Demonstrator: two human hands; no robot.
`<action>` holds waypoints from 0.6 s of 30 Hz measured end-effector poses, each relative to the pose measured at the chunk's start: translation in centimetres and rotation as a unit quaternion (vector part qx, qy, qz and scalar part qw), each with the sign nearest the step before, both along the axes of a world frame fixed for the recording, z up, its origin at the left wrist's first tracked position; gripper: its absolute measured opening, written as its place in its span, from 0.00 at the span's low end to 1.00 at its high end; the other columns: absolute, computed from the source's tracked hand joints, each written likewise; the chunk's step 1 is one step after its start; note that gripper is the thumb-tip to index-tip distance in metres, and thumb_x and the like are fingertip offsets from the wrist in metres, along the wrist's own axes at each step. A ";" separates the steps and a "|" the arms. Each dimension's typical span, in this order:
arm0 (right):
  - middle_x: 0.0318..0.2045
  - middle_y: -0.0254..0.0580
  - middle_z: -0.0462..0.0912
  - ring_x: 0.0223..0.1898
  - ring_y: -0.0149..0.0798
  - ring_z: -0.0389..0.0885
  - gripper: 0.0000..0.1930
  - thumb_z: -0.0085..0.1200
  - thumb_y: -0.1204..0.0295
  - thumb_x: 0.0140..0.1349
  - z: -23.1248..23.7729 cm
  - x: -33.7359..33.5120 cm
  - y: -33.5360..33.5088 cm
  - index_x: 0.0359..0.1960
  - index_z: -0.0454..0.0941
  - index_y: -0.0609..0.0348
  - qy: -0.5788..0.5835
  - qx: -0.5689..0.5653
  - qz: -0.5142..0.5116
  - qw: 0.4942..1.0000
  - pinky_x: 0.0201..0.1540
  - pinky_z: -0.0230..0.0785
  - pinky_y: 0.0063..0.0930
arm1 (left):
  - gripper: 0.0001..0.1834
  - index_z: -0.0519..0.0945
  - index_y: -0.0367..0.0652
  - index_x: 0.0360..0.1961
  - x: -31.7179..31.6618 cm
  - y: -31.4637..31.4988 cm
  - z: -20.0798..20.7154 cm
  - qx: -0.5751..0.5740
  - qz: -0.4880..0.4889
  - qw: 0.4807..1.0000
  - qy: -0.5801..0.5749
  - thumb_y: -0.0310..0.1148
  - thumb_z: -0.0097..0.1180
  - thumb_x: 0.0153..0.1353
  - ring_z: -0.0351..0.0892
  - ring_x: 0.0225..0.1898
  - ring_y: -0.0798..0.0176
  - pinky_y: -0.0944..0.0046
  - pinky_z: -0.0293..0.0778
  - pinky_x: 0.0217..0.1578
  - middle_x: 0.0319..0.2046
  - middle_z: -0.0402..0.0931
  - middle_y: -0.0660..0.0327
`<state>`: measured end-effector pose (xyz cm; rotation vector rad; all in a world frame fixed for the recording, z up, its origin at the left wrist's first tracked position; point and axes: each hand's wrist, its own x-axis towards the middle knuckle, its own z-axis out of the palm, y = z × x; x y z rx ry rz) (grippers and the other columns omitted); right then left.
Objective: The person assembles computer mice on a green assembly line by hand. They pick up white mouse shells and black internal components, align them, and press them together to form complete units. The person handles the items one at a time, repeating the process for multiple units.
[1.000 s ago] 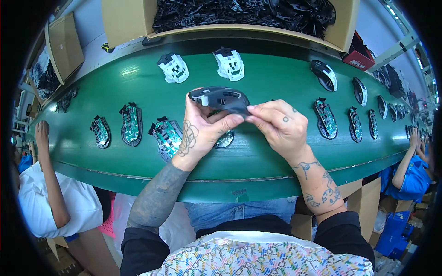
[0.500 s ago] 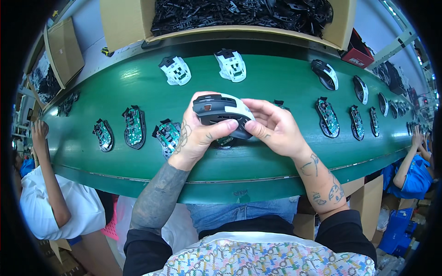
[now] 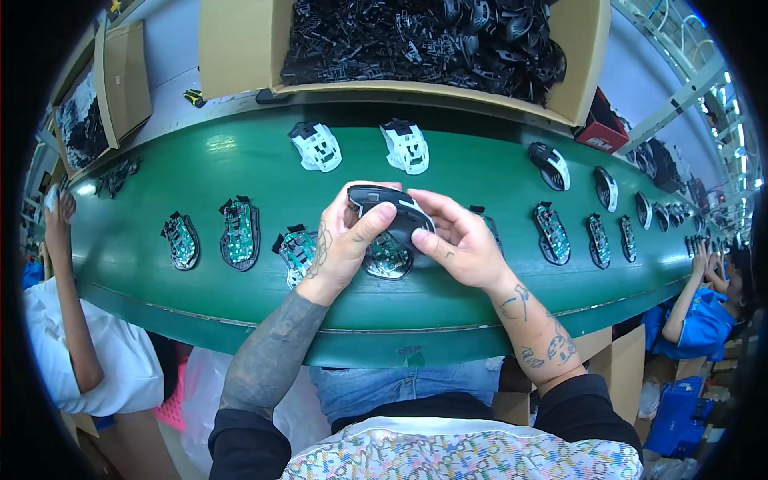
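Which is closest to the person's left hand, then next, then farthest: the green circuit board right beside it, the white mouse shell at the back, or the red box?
From the left hand:
1. Green circuit board, on the belt just left of it, nearly touching.
2. White mouse shell, farther back on the belt, slightly left.
3. Red box, far off to the right, behind the belt.

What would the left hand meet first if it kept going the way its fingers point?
The left hand already grips the black mouse shell. Its fingers point up and right; past the shell, the nearest thing in that line looks like the right-hand white mouse shell on the green belt, though depth is unclear.
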<state>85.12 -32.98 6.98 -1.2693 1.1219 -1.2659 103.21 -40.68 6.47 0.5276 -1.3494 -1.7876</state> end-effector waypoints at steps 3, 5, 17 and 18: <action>0.48 0.45 0.78 0.48 0.37 0.79 0.25 0.62 0.65 0.57 -0.1 -2.5 -1.7 0.55 0.72 0.63 0.166 -0.093 -0.102 0.976 0.51 0.71 0.30 | 0.36 0.66 0.36 0.58 -0.8 0.0 -0.9 -0.030 0.074 0.997 -0.023 0.54 0.56 0.60 0.70 0.56 0.62 0.62 0.64 0.56 0.56 0.70 0.53; 0.46 0.54 0.79 0.47 0.49 0.79 0.23 0.63 0.60 0.54 1.6 -3.8 -3.1 0.48 0.77 0.61 0.365 -0.143 -0.288 0.874 0.51 0.70 0.37 | 0.31 0.66 0.38 0.58 -0.4 -0.2 -1.0 -0.033 0.132 0.990 -0.038 0.51 0.52 0.64 0.68 0.58 0.61 0.62 0.64 0.55 0.56 0.69 0.54; 0.53 0.58 0.73 0.53 0.56 0.74 0.34 0.59 0.50 0.53 -0.6 -1.4 -11.6 0.56 0.69 0.62 0.575 -0.009 -0.196 0.795 0.55 0.68 0.44 | 0.21 0.69 0.36 0.51 -0.7 -0.9 -1.9 0.031 0.158 0.984 -0.072 0.42 0.53 0.66 0.74 0.51 0.64 0.66 0.70 0.49 0.47 0.73 0.57; 0.51 0.57 0.75 0.51 0.53 0.75 0.33 0.59 0.52 0.54 -0.6 -1.3 -12.2 0.56 0.69 0.63 0.570 -0.005 -0.189 0.800 0.53 0.69 0.42 | 0.21 0.69 0.36 0.51 -0.6 -0.9 -1.8 0.036 0.164 0.983 -0.072 0.42 0.53 0.66 0.74 0.52 0.63 0.65 0.70 0.50 0.47 0.73 0.57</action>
